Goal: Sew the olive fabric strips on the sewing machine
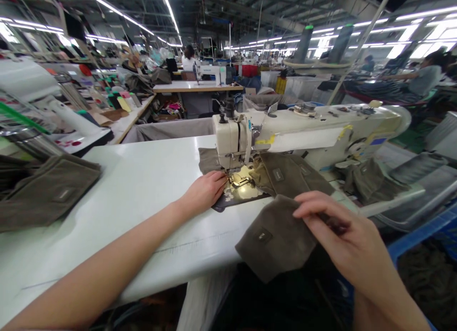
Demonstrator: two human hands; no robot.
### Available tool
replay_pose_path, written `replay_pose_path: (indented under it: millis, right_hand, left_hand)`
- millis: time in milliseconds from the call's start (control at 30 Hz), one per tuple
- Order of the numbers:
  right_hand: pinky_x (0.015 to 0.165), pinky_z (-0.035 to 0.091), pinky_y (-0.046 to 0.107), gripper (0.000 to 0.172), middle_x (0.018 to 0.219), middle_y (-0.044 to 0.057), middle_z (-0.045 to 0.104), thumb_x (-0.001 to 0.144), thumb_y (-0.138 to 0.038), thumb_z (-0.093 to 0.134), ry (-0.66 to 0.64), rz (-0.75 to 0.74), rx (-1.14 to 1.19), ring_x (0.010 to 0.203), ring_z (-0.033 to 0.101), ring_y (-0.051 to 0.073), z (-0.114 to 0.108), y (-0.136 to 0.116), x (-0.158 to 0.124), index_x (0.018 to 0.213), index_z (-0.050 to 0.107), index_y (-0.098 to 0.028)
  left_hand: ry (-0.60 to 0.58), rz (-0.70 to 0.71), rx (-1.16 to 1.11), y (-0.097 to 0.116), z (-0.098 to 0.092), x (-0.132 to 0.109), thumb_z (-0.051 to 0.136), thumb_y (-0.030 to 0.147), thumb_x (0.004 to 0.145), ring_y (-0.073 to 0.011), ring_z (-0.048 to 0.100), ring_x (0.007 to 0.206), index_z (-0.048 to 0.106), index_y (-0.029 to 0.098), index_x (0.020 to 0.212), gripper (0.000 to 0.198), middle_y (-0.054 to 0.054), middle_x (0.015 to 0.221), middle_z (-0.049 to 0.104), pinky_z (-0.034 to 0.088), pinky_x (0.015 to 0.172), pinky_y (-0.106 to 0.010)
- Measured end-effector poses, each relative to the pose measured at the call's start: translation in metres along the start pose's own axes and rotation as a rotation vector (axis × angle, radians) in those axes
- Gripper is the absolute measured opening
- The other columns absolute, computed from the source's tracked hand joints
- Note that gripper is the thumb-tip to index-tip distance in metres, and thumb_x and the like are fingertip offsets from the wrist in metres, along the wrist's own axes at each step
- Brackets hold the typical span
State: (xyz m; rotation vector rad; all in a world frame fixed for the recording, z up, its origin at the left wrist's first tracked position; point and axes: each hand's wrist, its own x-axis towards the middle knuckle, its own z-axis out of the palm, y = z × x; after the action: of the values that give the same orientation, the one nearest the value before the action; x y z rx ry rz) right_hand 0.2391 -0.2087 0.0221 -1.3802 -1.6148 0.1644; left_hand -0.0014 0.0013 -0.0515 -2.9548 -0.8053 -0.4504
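Observation:
Between its thumb and fingers my right hand (332,226) pinches the edge of a brown fabric piece (276,236) bearing a small label patch; it hangs over the table's front edge. My left hand (205,190) is beside the needle of the cream sewing machine (232,136), fingers pressed together at the metal needle plate (246,190). Whatever those fingertips hold is hidden. Behind them a bit of brown fabric (209,160) lies on the table. More labelled brown pieces (293,171) lie under the machine's arm.
On the white table (132,174), a stack of brown fabric pieces (53,190) lies at left. Brown cloth (369,179) rests right of the machine. A blue crate (421,236) stands lower right. Another sewing machine (210,74) and a seated person (188,60) are farther back.

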Motion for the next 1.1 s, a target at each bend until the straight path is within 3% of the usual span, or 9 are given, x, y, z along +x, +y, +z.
replay_pose_path:
  millis: [267,400,500,600,667,767,833,1000,1100]
  right_hand:
    - [0.077,0.058,0.022,0.014,0.099,-0.001,0.075,0.09,-0.02,0.07,-0.049,-0.099,0.046,0.089,0.072,0.015,0.01,-0.011,0.0,0.096,0.075,-0.031]
    - [0.073,0.058,0.023,0.014,0.097,0.0,0.074,0.091,-0.018,0.068,-0.087,-0.105,0.117,0.086,0.072,0.016,0.022,-0.016,-0.004,0.096,0.074,-0.03]
    - [0.068,0.058,0.024,0.021,0.098,0.0,0.075,0.091,-0.024,0.069,-0.048,-0.051,0.075,0.082,0.073,0.016,0.024,-0.014,-0.008,0.11,0.071,-0.032]
    - [0.05,0.051,0.02,0.035,0.09,-0.001,0.075,0.088,-0.031,0.074,-0.063,-0.038,-0.013,0.063,0.068,0.013,0.016,-0.009,-0.007,0.123,0.067,-0.032]
    - [0.045,0.047,0.02,0.028,0.086,-0.001,0.075,0.087,-0.034,0.075,-0.113,-0.079,-0.031,0.057,0.064,0.012,0.01,-0.008,-0.005,0.115,0.071,-0.031]
    - [0.053,0.051,0.022,0.007,0.083,0.0,0.073,0.089,-0.034,0.072,-0.188,-0.107,-0.014,0.063,0.065,0.014,0.007,-0.008,0.001,0.091,0.075,-0.028]
    - [0.054,0.05,0.022,0.011,0.077,-0.001,0.071,0.089,-0.032,0.068,-0.187,-0.052,-0.03,0.063,0.064,0.014,0.009,-0.006,0.004,0.08,0.072,-0.027]
    - [0.047,0.044,0.022,0.018,0.061,-0.002,0.061,0.083,-0.037,0.066,0.045,0.272,-0.07,0.052,0.055,0.013,0.014,0.017,0.001,0.072,0.068,-0.023]
    - [0.049,0.046,0.023,0.024,0.062,-0.001,0.062,0.082,-0.043,0.065,0.041,0.424,-0.016,0.054,0.057,0.015,0.024,0.032,-0.01,0.073,0.068,-0.021]
  left_hand:
    - [-0.042,-0.273,-0.004,0.002,-0.029,-0.034,0.045,0.035,0.101,-0.0325,0.066,0.106,0.071,0.011,0.111,0.037,-0.019,0.116,0.07,0.054,0.095,-0.052]
    - [0.01,-0.218,-0.649,0.046,-0.057,-0.046,0.049,0.047,0.1,-0.028,0.064,0.116,0.063,0.019,0.129,0.043,-0.013,0.128,0.068,0.051,0.101,-0.046]
    - [-0.118,-0.183,-1.172,0.082,-0.065,-0.045,0.058,0.043,0.096,-0.0217,0.068,0.102,0.066,0.021,0.125,0.037,-0.008,0.115,0.074,0.056,0.087,-0.033]
    - [-0.195,-0.233,-1.216,0.099,-0.065,-0.04,0.058,0.037,0.096,-0.0168,0.068,0.081,0.073,0.017,0.102,0.026,-0.004,0.091,0.075,0.052,0.072,-0.025]
    - [-0.218,-0.184,-1.142,0.103,-0.066,-0.036,0.058,0.033,0.096,-0.0164,0.067,0.083,0.075,0.018,0.1,0.023,-0.004,0.092,0.076,0.051,0.074,-0.025]
    - [-0.205,-0.112,-1.095,0.104,-0.068,-0.032,0.059,0.028,0.095,-0.0166,0.068,0.089,0.075,0.019,0.104,0.02,-0.004,0.097,0.076,0.051,0.081,-0.025]
    - [-0.236,-0.127,-1.092,0.102,-0.069,-0.031,0.06,0.029,0.094,-0.0163,0.067,0.086,0.075,0.018,0.103,0.02,-0.004,0.095,0.076,0.051,0.077,-0.024]
    - [-0.316,-0.315,-1.098,0.069,-0.061,-0.033,0.064,0.032,0.088,-0.0153,0.063,0.078,0.074,0.018,0.092,0.018,-0.001,0.085,0.072,0.049,0.07,-0.024]
    - [-0.267,-0.503,-1.083,0.039,-0.051,-0.029,0.066,0.034,0.082,-0.0159,0.062,0.073,0.072,0.018,0.085,0.017,-0.001,0.079,0.071,0.048,0.068,-0.027]
